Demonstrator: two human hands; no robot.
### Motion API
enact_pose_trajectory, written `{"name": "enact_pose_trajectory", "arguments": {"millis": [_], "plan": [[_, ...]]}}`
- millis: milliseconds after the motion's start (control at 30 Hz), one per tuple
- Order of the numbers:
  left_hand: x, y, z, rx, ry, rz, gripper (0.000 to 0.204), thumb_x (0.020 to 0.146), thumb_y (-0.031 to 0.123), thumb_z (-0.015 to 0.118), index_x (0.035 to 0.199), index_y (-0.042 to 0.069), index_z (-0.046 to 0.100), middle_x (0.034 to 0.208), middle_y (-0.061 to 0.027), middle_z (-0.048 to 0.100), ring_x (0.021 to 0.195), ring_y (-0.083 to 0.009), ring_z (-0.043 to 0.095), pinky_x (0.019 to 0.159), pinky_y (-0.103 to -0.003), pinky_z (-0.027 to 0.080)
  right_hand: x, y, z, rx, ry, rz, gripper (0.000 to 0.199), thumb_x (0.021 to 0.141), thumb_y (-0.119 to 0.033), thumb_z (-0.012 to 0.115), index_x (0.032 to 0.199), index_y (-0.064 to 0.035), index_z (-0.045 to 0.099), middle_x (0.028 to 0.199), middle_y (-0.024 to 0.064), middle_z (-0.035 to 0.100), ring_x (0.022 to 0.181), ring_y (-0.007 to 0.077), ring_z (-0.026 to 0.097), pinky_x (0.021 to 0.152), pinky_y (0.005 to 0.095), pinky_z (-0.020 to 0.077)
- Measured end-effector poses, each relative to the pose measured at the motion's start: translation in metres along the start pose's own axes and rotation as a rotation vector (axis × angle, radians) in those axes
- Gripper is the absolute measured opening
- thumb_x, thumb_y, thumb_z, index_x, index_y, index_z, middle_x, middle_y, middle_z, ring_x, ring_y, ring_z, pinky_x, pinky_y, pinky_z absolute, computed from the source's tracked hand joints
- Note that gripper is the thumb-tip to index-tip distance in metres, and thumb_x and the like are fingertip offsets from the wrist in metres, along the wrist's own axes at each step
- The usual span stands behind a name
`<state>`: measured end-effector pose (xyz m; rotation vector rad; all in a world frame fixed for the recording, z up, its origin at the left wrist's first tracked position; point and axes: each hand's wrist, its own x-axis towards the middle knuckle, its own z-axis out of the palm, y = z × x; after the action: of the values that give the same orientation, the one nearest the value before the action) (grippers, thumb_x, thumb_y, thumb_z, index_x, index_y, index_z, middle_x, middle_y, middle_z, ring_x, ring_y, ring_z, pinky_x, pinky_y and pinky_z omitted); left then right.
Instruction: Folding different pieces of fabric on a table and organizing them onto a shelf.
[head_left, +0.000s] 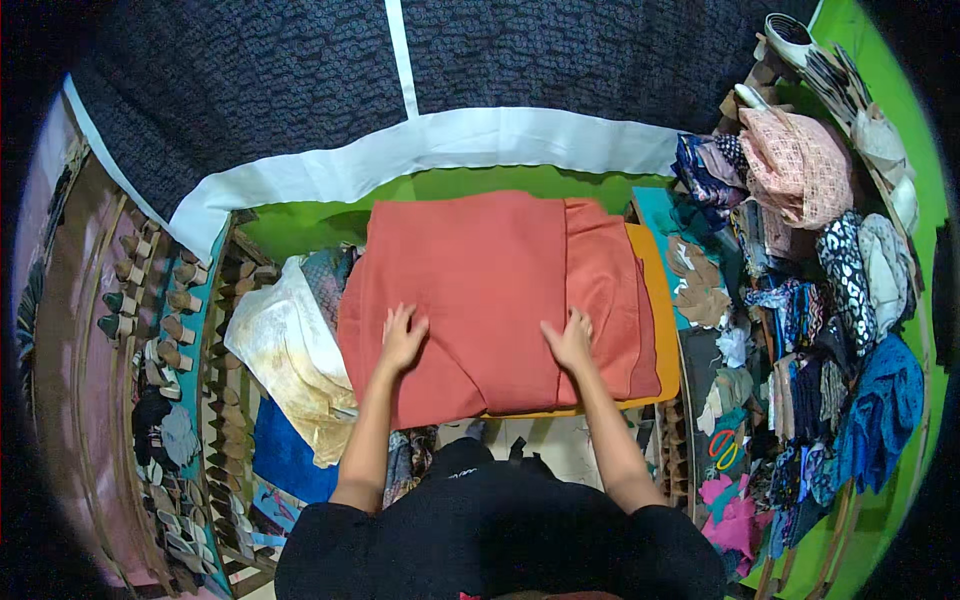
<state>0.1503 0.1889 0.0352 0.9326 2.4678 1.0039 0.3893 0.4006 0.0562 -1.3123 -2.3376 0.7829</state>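
Note:
A large coral-coloured cloth (480, 290) lies folded in layers in front of me, on a yellow board or tabletop (665, 370) whose edge shows at the right and front. My left hand (403, 338) rests on the cloth's left part with its fingers spread. Farther right, my right hand (570, 340) presses on the cloth beside a fold line, fingers stretched out. Neither hand grips the cloth. More layers of the same cloth stick out past the fold on the right.
Stained white cloth (285, 335) and blue cloth (290, 450) lie at the left, near racks of shoe-shaped wooden pieces (175, 327). Folded fabrics (795, 400) crowd the right shelves, with orange-and-yellow-handled scissors (724, 450). A dark patterned curtain (560, 70) hangs at the back.

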Motion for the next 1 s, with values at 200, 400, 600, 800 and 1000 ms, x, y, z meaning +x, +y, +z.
{"name": "enact_pose_trajectory", "arguments": {"millis": [200,400,600,800,1000], "plan": [[-0.072,0.012,0.003,0.404,0.178,0.139,0.053,0.075,0.035,0.052,0.119,0.006,0.041,0.13,-0.016,0.029,0.123,-0.0315,0.02,0.1,-0.046,0.014,-0.039,0.042,-0.011,0.017,0.111,-0.259,0.058,0.066,-0.025,0.066,0.11,0.0029,0.039,0.117,0.0234,0.032,0.109,0.0391,0.03,0.091,0.0452,0.0268],[-0.154,0.002,0.012,0.45,0.683,-0.178,0.053,0.071,0.04,0.057,0.11,0.005,0.044,0.129,-0.0126,0.029,0.119,-0.033,0.025,0.094,-0.05,0.02,-0.087,0.074,-0.048,-0.196,0.447,-0.04,0.063,0.06,-0.024,0.07,0.109,0.0013,0.039,0.116,0.0202,0.032,0.107,0.0366,0.032,0.09,0.0438,0.0277],[-0.188,-0.003,0.052,-0.736,0.358,-0.772,0.062,0.07,0.055,0.054,0.109,0.009,0.043,0.116,-0.008,0.043,0.101,-0.0262,0.041,0.086,-0.045,0.03,-0.099,0.236,-0.006,0.664,0.477,0.783,0.062,0.069,-0.045,0.061,0.113,-0.0086,0.04,0.116,0.012,0.038,0.104,0.0275,0.033,0.081,0.045,0.0367],[-0.154,0.016,0.054,-1.502,0.214,-0.849,0.06,0.07,0.049,0.057,0.115,0.012,0.041,0.114,-0.0066,0.047,0.098,-0.0233,0.048,0.079,-0.04,0.039,-0.085,0.141,-0.033,1.432,-0.082,1.136,0.066,0.069,-0.051,0.058,0.119,-0.0174,0.032,0.123,0.0099,0.034,0.104,0.024,0.04,0.082,0.0413,0.039],[-0.151,0.039,0.047,-1.656,0.351,-0.653,0.05,0.075,0.025,0.059,0.117,0.006,0.038,0.117,-0.0108,0.044,0.106,-0.0253,0.045,0.089,-0.042,0.037,-0.062,0.126,-0.033,1.557,-0.115,1.212,0.047,0.074,-0.038,0.058,0.109,-0.0128,0.04,0.115,0.0071,0.037,0.091,0.0239,0.04,0.085,0.049,0.0304]]}}
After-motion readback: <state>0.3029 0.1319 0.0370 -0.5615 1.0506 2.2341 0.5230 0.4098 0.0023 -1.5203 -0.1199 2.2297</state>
